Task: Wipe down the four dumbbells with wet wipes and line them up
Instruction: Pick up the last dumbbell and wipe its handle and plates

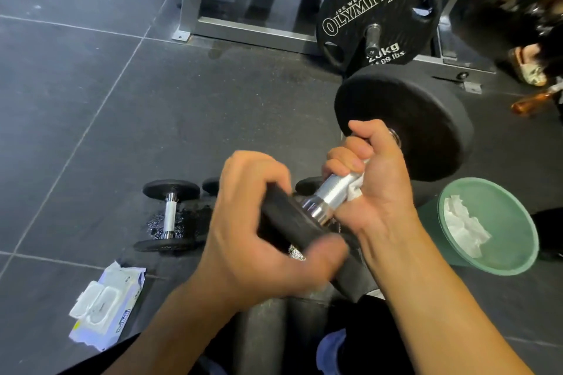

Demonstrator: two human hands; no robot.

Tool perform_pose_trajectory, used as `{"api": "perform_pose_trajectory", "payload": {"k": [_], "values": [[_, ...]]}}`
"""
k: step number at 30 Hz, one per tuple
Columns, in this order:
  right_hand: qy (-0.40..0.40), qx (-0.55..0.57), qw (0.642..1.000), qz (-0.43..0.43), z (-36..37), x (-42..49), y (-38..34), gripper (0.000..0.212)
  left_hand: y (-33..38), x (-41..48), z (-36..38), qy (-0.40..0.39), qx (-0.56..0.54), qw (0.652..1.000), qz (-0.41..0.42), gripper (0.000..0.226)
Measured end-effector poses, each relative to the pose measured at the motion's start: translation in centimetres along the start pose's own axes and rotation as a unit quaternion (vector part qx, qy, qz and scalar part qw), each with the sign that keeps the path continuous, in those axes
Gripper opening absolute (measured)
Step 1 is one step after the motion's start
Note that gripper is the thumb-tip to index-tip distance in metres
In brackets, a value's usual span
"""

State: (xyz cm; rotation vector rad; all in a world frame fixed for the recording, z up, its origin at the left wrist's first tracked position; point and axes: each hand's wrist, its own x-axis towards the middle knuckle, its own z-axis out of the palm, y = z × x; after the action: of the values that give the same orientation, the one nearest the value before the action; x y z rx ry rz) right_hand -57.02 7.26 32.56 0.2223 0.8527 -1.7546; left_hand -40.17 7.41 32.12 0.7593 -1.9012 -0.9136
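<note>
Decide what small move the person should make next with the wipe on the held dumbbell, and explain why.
Probably slide the right hand with its wet wipe down the silver handle toward the near head, which the left hand grips. That stretch lies bare beside the wipe, so it likely needs wiping.

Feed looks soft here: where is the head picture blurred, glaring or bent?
In the head view the left hand is motion-smeared, worst at the thumb; the right hand and wipe are sharper. Same head view: the held dumbbell has a glare-whitened handle, the wet patch under the small dumbbell glints, the wide lens slants the floor seams, and the top right corner is dark and soft.
</note>
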Motion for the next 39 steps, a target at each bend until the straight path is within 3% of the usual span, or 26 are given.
{"api": "perform_pose_trajectory", "payload": {"k": [2, 4, 6, 7, 8, 9, 10, 11, 14, 17, 19, 20, 21, 22, 23, 24, 25, 26, 27, 29, 30, 32, 33, 34, 36, 39], "values": [[0.029, -0.005, 0.999, -0.019, -0.3, 0.2, 0.1, 0.04, -1.0, -0.6, -0.2, -0.05, 0.158, 0.968, 0.188, 0.058], [0.035, 0.01, 0.999, -0.037, -0.6, 0.3, 0.0, 0.04, -1.8, -1.4, 0.0, -0.035, 0.159, 0.966, 0.202, 0.045], [0.022, 0.029, 0.998, -0.044, -0.7, 0.1, -0.7, 0.041, -1.9, -1.4, 0.3, 0.056, 0.053, 0.996, 0.039, 0.02], [0.006, 0.039, 0.998, -0.04, -0.6, -0.1, -1.1, 0.041, -2.0, -1.3, 0.4, 0.107, -0.052, 0.986, -0.119, 0.017], [-0.014, 0.049, 0.998, -0.033, -0.4, -0.3, -1.4, 0.04, -2.2, -0.9, 0.5, 0.123, -0.203, 0.925, -0.297, 0.026], [-0.035, 0.054, 0.998, -0.026, -0.3, -0.5, -1.6, 0.038, -2.6, -0.5, 0.7, 0.099, -0.341, 0.814, -0.459, 0.044], [-0.053, 0.055, 0.997, -0.021, -0.1, -0.7, -1.8, 0.037, -2.9, -0.2, 1.0, 0.035, -0.427, 0.703, -0.567, 0.063], [-0.07, 0.054, 0.996, -0.017, 0.0, -0.9, -1.9, 0.037, -2.9, -0.2, 1.2, -0.012, -0.476, 0.626, -0.617, 0.076], [-0.116, 0.04, 0.992, -0.006, -0.2, -1.0, -1.4, 0.039, -1.9, 0.2, 1.8, 0.016, -0.534, 0.562, -0.631, 0.078], [-0.151, 0.002, 0.988, 0.013, -0.1, -1.1, -0.8, 0.042, -0.9, 0.8, 1.6, 0.051, -0.573, 0.56, -0.595, 0.058], [-0.152, -0.002, 0.988, 0.021, 0.3, -1.2, -0.7, 0.042, -0.3, 0.6, 1.9, 0.09, -0.569, 0.601, -0.554, 0.044], [-0.138, 0.001, 0.99, 0.026, 0.4, -1.2, -0.7, 0.041, -0.1, 0.4, 2.0, 0.125, -0.548, 0.639, -0.525, 0.04], [-0.115, 0.008, 0.993, 0.032, 0.5, -1.1, -0.7, 0.041, 0.1, 0.2, 2.0, 0.151, -0.515, 0.701, -0.47, 0.038], [-0.086, 0.017, 0.995, 0.04, 0.5, -1.0, -0.6, 0.04, 0.1, 0.0, 1.7, 0.155, -0.461, 0.788, -0.378, 0.04], [-0.054, 0.026, 0.997, 0.045, 0.4, -0.9, -0.4, 0.039, 0.1, -0.3, 1.3, 0.127, -0.364, 0.886, -0.258, 0.048], [-0.022, 0.033, 0.998, 0.046, 0.1, -0.9, -0.2, 0.038, -0.2, -0.6, 1.0, 0.084, -0.232, 0.96, -0.133, 0.057], [0.008, 0.035, 0.998, 0.042, -0.1, -0.7, 0.0, 0.037, -0.7, -1.0, 0.8, 0.058, -0.114, 0.992, -0.011, 0.063], [0.031, 0.031, 0.998, 0.041, -0.3, -0.7, 0.3, 0.037, -1.0, -1.3, 0.5, 0.058, -0.06, 0.994, 0.066, 0.061], [0.044, 0.024, 0.998, 0.039, -0.5, -0.9, 0.5, 0.036, -1.1, -1.6, 0.2, 0.09, -0.066, 0.991, 0.076, 0.05], [0.04, 0.019, 0.999, 0.024, -0.7, -1.2, 0.7, 0.036, -1.5, -1.2, -0.4, 0.18, -0.186, 0.961, -0.096, 0.034], [0.03, 0.013, 0.999, 0.015, -0.6, -1.3, 0.8, 0.035, -1.3, -0.7, -0.7, 0.207, -0.257, 0.911, -0.247, 0.028], [0.001, -0.004, 1.0, 0.001, -0.4, -1.7, 0.7, 0.034, -2.2, -0.4, -0.7, 0.156, -0.385, 0.734, -0.538, 0.052], [-0.016, -0.014, 1.0, -0.002, -0.3, -1.8, 0.7, 0.033, -2.3, -0.5, -0.6, 0.096, -0.442, 0.651, -0.609, 0.063], [-0.034, -0.024, 0.999, -0.001, -0.1, -1.9, 0.7, 0.032, -2.0, -0.6, -0.3, 0.059, -0.485, 0.597, -0.636, 0.067], [-0.056, -0.038, 0.998, 0.007, 0.0, -2.1, 0.7, 0.03, -1.8, -1.1, 0.3, 0.056, -0.535, 0.555, -0.635, 0.059], [-0.061, -0.028, 0.997, 0.033, 0.2, -1.9, 0.9, 0.032, -1.8, -0.8, 0.8, 0.092, -0.547, 0.585, -0.591, 0.045]]}}
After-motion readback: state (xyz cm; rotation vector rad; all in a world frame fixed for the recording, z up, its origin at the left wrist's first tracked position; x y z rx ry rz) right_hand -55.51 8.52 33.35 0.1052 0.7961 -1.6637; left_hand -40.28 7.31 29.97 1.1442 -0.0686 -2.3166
